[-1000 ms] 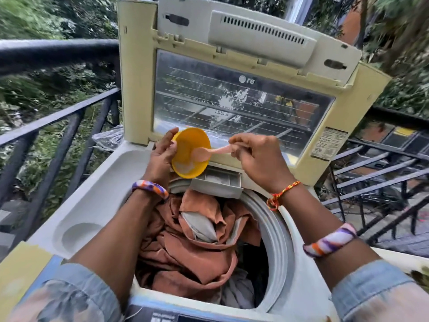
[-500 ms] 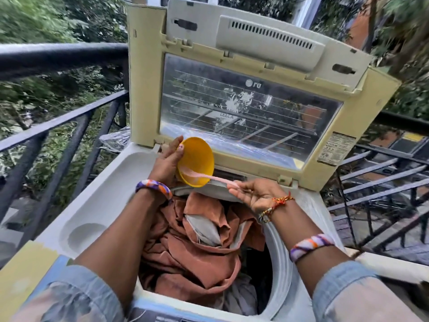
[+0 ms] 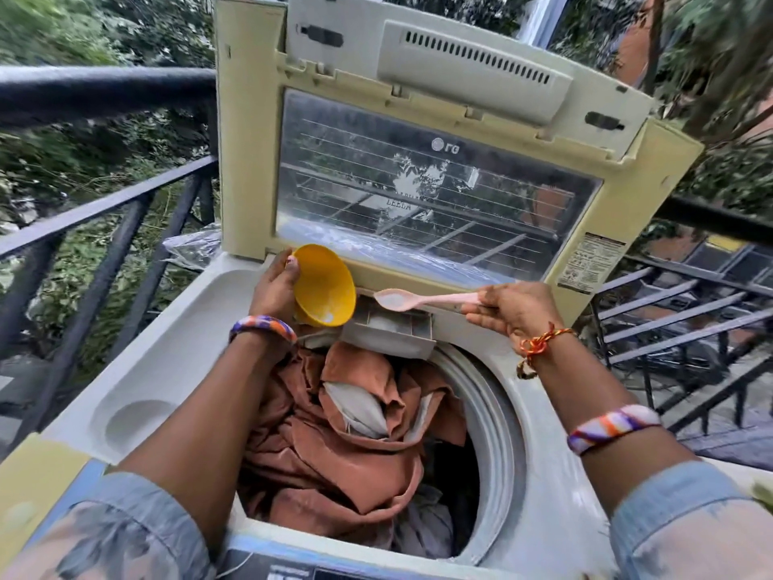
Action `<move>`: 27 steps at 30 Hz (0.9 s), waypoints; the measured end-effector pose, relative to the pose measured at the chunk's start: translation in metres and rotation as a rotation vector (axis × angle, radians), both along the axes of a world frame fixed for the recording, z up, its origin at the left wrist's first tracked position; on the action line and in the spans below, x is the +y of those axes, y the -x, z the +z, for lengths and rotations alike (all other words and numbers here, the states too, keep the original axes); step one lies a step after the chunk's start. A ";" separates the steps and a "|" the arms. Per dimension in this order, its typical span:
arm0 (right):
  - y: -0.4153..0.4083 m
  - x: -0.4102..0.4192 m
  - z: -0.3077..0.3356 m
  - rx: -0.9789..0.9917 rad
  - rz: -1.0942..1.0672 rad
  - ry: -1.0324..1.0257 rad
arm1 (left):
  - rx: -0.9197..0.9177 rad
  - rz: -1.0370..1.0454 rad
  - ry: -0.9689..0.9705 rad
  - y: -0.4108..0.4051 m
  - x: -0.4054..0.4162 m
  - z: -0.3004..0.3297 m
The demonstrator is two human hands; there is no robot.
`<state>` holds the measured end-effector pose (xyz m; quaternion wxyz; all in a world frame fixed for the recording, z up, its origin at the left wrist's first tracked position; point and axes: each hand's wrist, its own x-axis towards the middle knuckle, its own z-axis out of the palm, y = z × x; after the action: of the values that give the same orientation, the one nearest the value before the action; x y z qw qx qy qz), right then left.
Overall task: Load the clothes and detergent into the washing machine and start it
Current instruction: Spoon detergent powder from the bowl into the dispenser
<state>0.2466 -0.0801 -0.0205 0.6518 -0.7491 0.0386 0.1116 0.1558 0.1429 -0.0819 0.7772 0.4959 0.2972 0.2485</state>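
While rust-coloured clothes (image 3: 334, 433) already fill the drum of the top-loading washing machine (image 3: 159, 353), a pink spoon (image 3: 422, 299) carrying white detergent powder hovers just above the small detergent drawer (image 3: 393, 332) pulled out at the back rim, apparently so the powder can drop straight into it. Beside it, the yellow bowl (image 3: 324, 286) is tilted toward the spoon, a little powder clinging to its lower lip, likely to keep scooping easy. At the bowl's left edge, the left hand (image 3: 274, 286) grips the rim, thumb hooked over the top and wrist bent above the laundry. On the other side, the right hand (image 3: 514, 311) pinches the spoon's handle end, palm partly upturned, forearm reaching across the drum opening. Behind both, the lid (image 3: 418, 140) stands open against a balcony railing (image 3: 104, 203).
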 end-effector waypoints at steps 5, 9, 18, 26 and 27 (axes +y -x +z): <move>0.004 0.002 -0.017 -0.292 0.040 0.234 | 0.011 -0.006 -0.002 -0.001 -0.003 -0.004; 0.015 0.013 -0.027 -0.629 0.090 0.445 | 0.007 -0.032 0.010 -0.004 -0.003 -0.004; 0.031 0.018 -0.050 -1.143 0.338 0.759 | 0.036 -0.058 -0.088 -0.011 0.010 -0.017; 0.041 0.014 -0.058 -1.293 0.379 0.827 | 0.018 -0.057 -0.117 -0.013 0.013 -0.023; 0.041 0.014 -0.058 -1.294 0.385 0.819 | 0.020 -0.050 -0.107 -0.013 0.015 -0.025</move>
<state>0.2055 -0.0663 -0.0786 0.1864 -0.8392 -0.4405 -0.2587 0.1690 0.1577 -0.1070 0.7526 0.5463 0.2788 0.2395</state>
